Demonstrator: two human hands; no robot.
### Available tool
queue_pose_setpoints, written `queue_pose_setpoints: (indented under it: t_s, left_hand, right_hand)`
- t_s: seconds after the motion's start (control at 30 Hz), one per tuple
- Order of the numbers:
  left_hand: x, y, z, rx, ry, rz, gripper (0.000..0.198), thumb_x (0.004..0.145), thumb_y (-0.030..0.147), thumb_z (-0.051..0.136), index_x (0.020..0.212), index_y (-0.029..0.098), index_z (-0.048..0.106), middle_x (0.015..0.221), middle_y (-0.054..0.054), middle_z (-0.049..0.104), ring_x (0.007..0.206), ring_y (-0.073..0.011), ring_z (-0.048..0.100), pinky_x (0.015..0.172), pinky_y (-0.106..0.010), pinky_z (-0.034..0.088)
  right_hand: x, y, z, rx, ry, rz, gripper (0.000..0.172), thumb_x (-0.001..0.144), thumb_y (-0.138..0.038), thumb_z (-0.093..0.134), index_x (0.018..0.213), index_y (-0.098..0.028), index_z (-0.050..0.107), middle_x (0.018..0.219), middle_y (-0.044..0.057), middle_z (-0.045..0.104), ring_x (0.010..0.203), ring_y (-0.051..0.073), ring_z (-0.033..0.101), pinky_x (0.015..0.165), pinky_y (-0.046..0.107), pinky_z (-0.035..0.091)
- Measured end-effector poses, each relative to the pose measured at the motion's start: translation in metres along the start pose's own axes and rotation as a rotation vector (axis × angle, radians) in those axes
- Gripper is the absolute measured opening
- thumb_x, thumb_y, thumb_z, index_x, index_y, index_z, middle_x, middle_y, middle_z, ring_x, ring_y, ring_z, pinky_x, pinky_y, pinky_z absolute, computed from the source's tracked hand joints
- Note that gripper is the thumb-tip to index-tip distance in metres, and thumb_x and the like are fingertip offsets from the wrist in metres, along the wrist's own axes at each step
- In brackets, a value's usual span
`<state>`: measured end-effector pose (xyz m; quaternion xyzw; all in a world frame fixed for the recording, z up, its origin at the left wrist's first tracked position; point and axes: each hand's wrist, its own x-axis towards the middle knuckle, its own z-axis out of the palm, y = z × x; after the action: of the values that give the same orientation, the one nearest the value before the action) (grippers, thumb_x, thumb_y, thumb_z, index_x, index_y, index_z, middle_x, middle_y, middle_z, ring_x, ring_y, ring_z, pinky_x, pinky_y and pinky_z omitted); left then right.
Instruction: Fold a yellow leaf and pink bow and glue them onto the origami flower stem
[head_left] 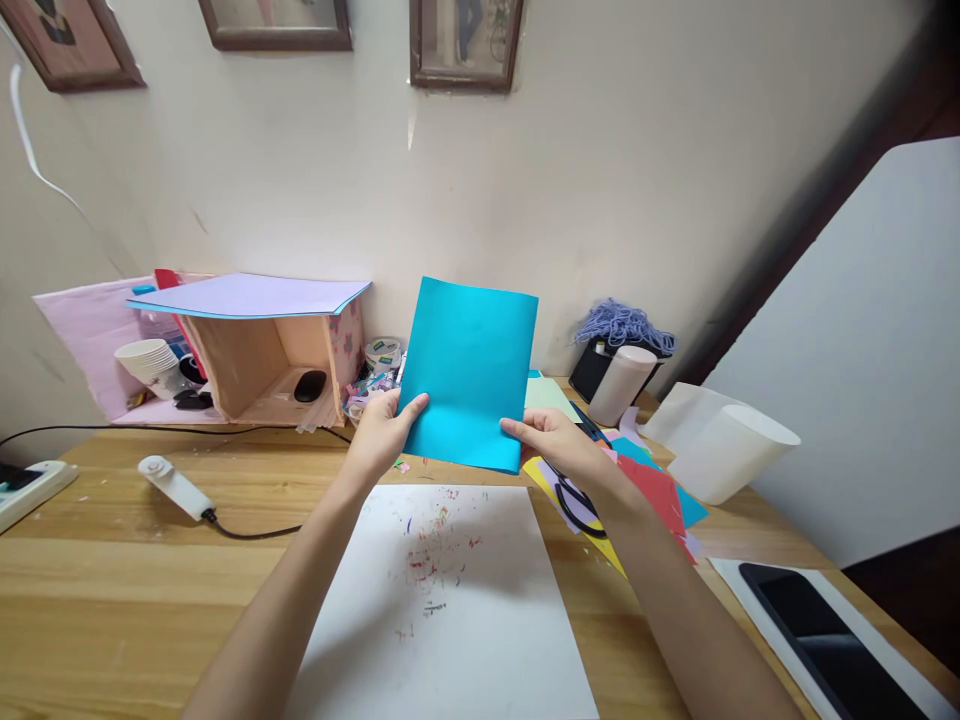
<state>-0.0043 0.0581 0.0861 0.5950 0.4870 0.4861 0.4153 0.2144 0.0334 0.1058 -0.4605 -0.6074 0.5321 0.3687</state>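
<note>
I hold a turquoise sheet of paper (471,370) upright above the wooden table (112,560). My left hand (384,432) pinches its lower left corner, thumb on the front. My right hand (551,438) pinches the lower right edge, thumb on the front too. Below the sheet lies a large white sheet (450,620) sprinkled with small coloured paper scraps.
A cardboard box (270,370) with a lilac sheet on top and a computer mouse inside stands at the back left. Coloured papers and black scissors (574,500) lie right of my hand. A white glue gun (174,486), paper rolls (731,450) and a tablet (825,640) are nearby.
</note>
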Motion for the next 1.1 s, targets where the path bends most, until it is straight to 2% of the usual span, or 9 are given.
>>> queue_pose_setpoints:
  t_s: [0.1, 0.23, 0.37, 0.6, 0.73, 0.83, 0.93, 1.07, 1.1]
  left_hand:
    - [-0.001, 0.002, 0.0, 0.018, 0.037, 0.031, 0.038, 0.071, 0.05, 0.056, 0.079, 0.013, 0.06, 0.07, -0.004, 0.063, 0.057, -0.0146, 0.052, 0.051, -0.024, 0.04]
    - [0.0, 0.002, 0.001, 0.032, 0.081, 0.058, 0.035, 0.071, 0.049, 0.057, 0.074, 0.014, 0.059, 0.065, -0.002, 0.06, 0.055, -0.0131, 0.049, 0.049, -0.022, 0.037]
    - [0.0, 0.001, 0.0, 0.013, 0.068, 0.043, 0.037, 0.072, 0.051, 0.056, 0.076, 0.014, 0.058, 0.07, -0.003, 0.061, 0.057, -0.0134, 0.049, 0.051, -0.023, 0.04]
    - [0.002, -0.001, 0.0, 0.013, 0.086, 0.05, 0.041, 0.071, 0.053, 0.056, 0.077, 0.013, 0.058, 0.072, -0.004, 0.061, 0.057, -0.0134, 0.049, 0.05, -0.022, 0.039]
    - [0.004, -0.004, -0.001, 0.045, 0.124, 0.057, 0.039, 0.071, 0.053, 0.055, 0.073, 0.013, 0.057, 0.065, -0.001, 0.059, 0.052, -0.0112, 0.046, 0.046, -0.02, 0.036]
    - [0.004, -0.006, -0.002, 0.08, 0.117, 0.061, 0.037, 0.072, 0.051, 0.055, 0.068, 0.015, 0.054, 0.055, 0.003, 0.051, 0.044, -0.0082, 0.04, 0.04, -0.019, 0.031]
    - [0.005, -0.009, -0.004, 0.135, 0.036, 0.058, 0.036, 0.072, 0.051, 0.055, 0.066, 0.015, 0.052, 0.05, 0.005, 0.044, 0.039, -0.0072, 0.038, 0.036, -0.018, 0.028]
    - [0.007, -0.016, 0.001, 0.172, -0.272, -0.022, 0.035, 0.066, 0.05, 0.061, 0.067, 0.015, 0.057, 0.048, 0.006, 0.044, 0.037, -0.008, 0.041, 0.033, -0.018, 0.029]
    - [0.009, -0.02, 0.005, 0.149, -0.311, -0.045, 0.036, 0.064, 0.05, 0.063, 0.069, 0.015, 0.059, 0.049, 0.005, 0.046, 0.037, -0.008, 0.042, 0.033, -0.018, 0.03]
  right_hand:
    - [-0.003, -0.002, 0.003, 0.012, 0.045, 0.011, 0.034, 0.07, -0.049, 0.062, 0.06, -0.019, 0.051, 0.053, -0.002, 0.057, 0.051, 0.013, 0.057, 0.053, 0.025, 0.047]
    - [-0.003, -0.001, 0.004, 0.043, -0.052, 0.061, 0.031, 0.072, -0.047, 0.062, 0.065, -0.018, 0.053, 0.057, 0.0, 0.062, 0.059, 0.016, 0.064, 0.057, 0.025, 0.049]
    - [-0.001, 0.001, 0.003, 0.013, -0.055, 0.065, 0.032, 0.074, -0.047, 0.06, 0.063, -0.018, 0.051, 0.054, -0.001, 0.062, 0.057, 0.017, 0.065, 0.058, 0.025, 0.05]
    - [0.0, 0.002, -0.001, -0.082, -0.204, 0.131, 0.032, 0.075, -0.045, 0.061, 0.067, -0.016, 0.048, 0.063, 0.005, 0.069, 0.066, 0.018, 0.067, 0.064, 0.026, 0.051]
    - [0.001, 0.005, -0.002, -0.059, -0.264, 0.122, 0.034, 0.068, -0.04, 0.068, 0.067, -0.017, 0.043, 0.076, 0.01, 0.071, 0.07, 0.019, 0.067, 0.062, 0.028, 0.052]
    - [0.003, 0.01, -0.003, -0.028, -0.309, 0.141, 0.034, 0.064, -0.038, 0.071, 0.066, -0.016, 0.045, 0.08, 0.01, 0.071, 0.074, 0.02, 0.068, 0.065, 0.028, 0.053]
    - [0.001, 0.023, -0.007, 0.009, -0.291, 0.109, 0.031, 0.065, -0.039, 0.07, 0.077, -0.014, 0.055, 0.082, 0.008, 0.07, 0.077, 0.019, 0.067, 0.067, 0.028, 0.053]
    - [-0.007, 0.061, -0.011, 0.039, -0.128, 0.128, 0.036, 0.066, -0.043, 0.068, 0.082, -0.012, 0.06, 0.072, 0.008, 0.07, 0.063, 0.017, 0.066, 0.058, 0.026, 0.052]
    - [-0.01, 0.072, -0.012, 0.049, -0.096, 0.143, 0.036, 0.065, -0.044, 0.069, 0.08, -0.012, 0.061, 0.067, 0.007, 0.069, 0.059, 0.017, 0.065, 0.057, 0.027, 0.052]
